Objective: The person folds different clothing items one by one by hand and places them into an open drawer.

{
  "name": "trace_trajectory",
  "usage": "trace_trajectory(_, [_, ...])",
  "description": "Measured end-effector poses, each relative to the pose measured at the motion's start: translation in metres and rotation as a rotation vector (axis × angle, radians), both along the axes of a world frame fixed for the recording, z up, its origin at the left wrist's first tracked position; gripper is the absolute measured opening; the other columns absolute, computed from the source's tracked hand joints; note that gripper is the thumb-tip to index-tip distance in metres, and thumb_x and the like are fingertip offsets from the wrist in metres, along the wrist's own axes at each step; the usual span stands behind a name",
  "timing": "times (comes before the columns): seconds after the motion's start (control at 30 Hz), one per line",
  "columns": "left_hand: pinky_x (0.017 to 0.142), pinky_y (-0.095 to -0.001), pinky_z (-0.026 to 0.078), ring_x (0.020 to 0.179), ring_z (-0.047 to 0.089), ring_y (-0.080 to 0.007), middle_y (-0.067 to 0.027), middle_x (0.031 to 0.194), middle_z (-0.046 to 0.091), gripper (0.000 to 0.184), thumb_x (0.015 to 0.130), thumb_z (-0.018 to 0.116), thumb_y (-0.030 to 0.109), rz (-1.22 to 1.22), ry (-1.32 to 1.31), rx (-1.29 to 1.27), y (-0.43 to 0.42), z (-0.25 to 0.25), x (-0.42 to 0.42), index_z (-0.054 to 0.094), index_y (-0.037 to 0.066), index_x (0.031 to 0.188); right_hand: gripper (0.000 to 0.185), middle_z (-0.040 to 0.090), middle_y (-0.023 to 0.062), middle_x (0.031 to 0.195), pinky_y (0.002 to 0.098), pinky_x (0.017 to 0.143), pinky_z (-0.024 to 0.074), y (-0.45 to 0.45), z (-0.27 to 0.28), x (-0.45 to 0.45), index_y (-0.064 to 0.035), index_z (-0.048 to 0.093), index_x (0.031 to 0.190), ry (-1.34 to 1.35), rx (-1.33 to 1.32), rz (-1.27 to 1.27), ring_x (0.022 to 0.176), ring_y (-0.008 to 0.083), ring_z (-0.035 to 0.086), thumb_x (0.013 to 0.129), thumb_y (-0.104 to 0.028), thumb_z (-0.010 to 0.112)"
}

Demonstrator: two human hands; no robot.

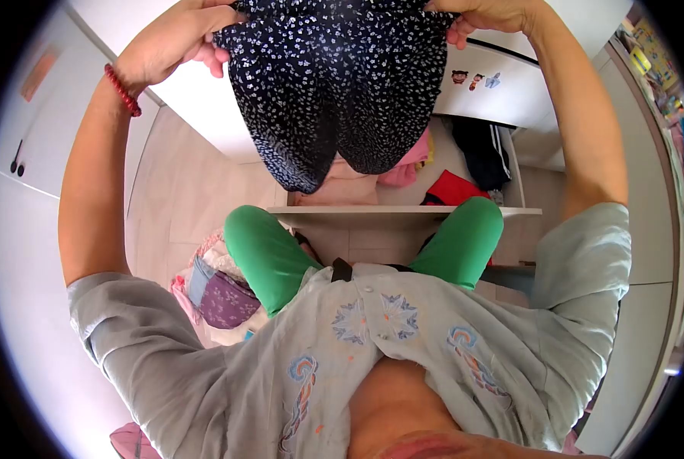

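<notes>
A pair of black shorts with a small white floral print (334, 84) hangs spread between my two hands, its two legs pointing down. My left hand (185, 38), with a red beaded bracelet on the wrist, pinches the left upper side. On the opposite upper side, my right hand (491, 17) grips the fabric with its fingers closed. The top edge of the shorts runs out of view. Behind and below them is an open drawer (403, 216), partly hidden by the cloth.
In the drawer lie pink clothes (349, 187), a red garment (457, 189) and dark clothing with white stripes (483, 157). A basket of clothes (223, 294) stands left of my knees. White cabinets (43, 176) flank the left; a cluttered shelf (663, 92) is at right.
</notes>
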State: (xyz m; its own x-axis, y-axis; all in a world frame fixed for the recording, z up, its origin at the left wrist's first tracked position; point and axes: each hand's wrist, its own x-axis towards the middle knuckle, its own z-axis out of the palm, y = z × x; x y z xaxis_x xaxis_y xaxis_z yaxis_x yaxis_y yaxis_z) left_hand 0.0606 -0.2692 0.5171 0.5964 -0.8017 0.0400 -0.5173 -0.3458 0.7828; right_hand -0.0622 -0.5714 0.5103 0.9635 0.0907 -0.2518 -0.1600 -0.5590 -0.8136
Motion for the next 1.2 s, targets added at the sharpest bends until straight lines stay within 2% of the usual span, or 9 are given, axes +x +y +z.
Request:
trace_trajectory(0.1, [0.062,-0.0236,0.054,0.072,0.060,-0.0095,-0.0063,0.097,0.057,0.054,0.082,0.063,0.033,-0.146,0.050,0.126,-0.003,-0.007,0.017,0.048,-0.004,0.118,0.025,0.061,0.0077,0.077,0.0311,0.057,0.0515,-0.024,-0.009,-0.003,0.0000,0.058,0.102,0.050,0.097,-0.027,0.057,0.0173,0.058,0.086,-0.016,0.050])
trace_trajectory(0.2, [0.088,-0.0253,0.046,0.103,0.052,-0.0122,-0.0076,0.113,0.054,0.068,0.073,0.074,0.014,-0.327,-0.182,0.043,-0.007,-0.020,0.002,0.038,0.001,0.130,0.031,0.061,0.0070,0.079,0.0282,0.058,0.0501,-0.023,-0.016,-0.015,-0.0004,0.055,0.108,-0.050,0.027,-0.005,0.061,0.0153,0.058,0.087,-0.023,0.053])
trace_trajectory(0.43, [0.080,-0.0244,0.048,0.090,0.054,-0.0100,-0.0038,0.103,0.057,0.051,0.076,0.067,0.003,-0.107,-0.414,0.028,-0.022,-0.039,0.001,0.046,0.006,0.122,0.048,0.058,0.0089,0.099,0.0318,0.075,0.0477,0.003,-0.032,-0.032,0.0008,0.047,0.118,-0.275,-0.638,0.079,0.086,0.0191,0.055,0.076,-0.017,0.063])
trace_trajectory(0.5, [0.079,-0.0244,0.049,0.088,0.054,-0.0099,-0.0036,0.100,0.057,0.046,0.076,0.065,0.002,-0.095,-0.495,0.064,-0.019,-0.038,0.015,0.048,0.006,0.119,0.046,0.059,0.0080,0.094,0.0289,0.073,0.0473,-0.004,-0.057,-0.022,0.0001,0.049,0.115,-0.681,-0.362,0.066,0.084,0.0160,0.055,0.074,-0.015,0.062])
trace_trajectory(0.57, [0.077,-0.0244,0.049,0.087,0.054,-0.0099,-0.0034,0.097,0.058,0.041,0.077,0.064,0.001,-0.082,-0.575,0.101,-0.013,-0.041,0.025,0.050,0.006,0.115,0.042,0.059,0.0055,0.091,0.0257,0.072,0.0462,0.006,-0.048,-0.036,-0.0001,0.050,0.113,-0.340,-0.135,-0.217,0.084,0.0120,0.054,0.073,-0.010,0.060])
trace_trajectory(0.7, [0.056,-0.0238,0.047,0.060,0.055,-0.0126,-0.0025,0.074,0.059,0.019,0.067,0.056,-0.005,-0.185,-0.794,0.003,-0.019,-0.025,0.004,0.057,-0.001,0.085,0.039,0.059,0.0028,0.092,0.0237,0.070,0.0464,0.000,-0.057,-0.025,0.0005,0.052,0.112,-0.615,0.095,-0.055,0.081,0.0089,0.055,0.074,-0.005,0.057])
trace_trajectory(0.77, [0.056,-0.0242,0.046,0.061,0.053,-0.0099,0.0008,0.069,0.056,0.016,0.064,0.061,-0.005,-0.040,-0.324,-0.056,-0.018,-0.029,0.003,0.055,0.000,0.078,0.036,0.061,0.0028,0.093,0.0239,0.069,0.0471,0.001,-0.063,-0.018,0.0018,0.053,0.111,-0.611,0.213,0.000,0.078,0.0088,0.056,0.075,-0.003,0.055])
trace_trajectory(1.0, [0.062,-0.0251,0.047,0.066,0.057,-0.0132,-0.0053,0.073,0.063,0.024,0.071,0.059,0.011,0.178,-0.110,-0.066,-0.052,-0.058,0.032,0.064,-0.006,0.087,0.015,0.062,0.0056,0.075,0.0271,0.058,0.0466,-0.013,-0.094,0.025,0.0038,0.061,0.088,-0.358,0.613,-0.333,0.062,0.0147,0.057,0.076,-0.005,0.058])
trace_trajectory(1.2, [0.044,-0.0261,0.046,0.057,0.059,-0.0154,-0.0074,0.073,0.064,0.017,0.080,0.059,0.016,0.195,0.511,-0.323,-0.077,-0.066,0.036,0.062,0.000,0.083,0.018,0.060,0.0064,0.068,0.0297,0.054,0.0441,0.017,-0.089,0.037,0.0052,0.061,0.084,-0.748,0.271,-0.510,0.059,0.0152,0.055,0.072,-0.008,0.055])
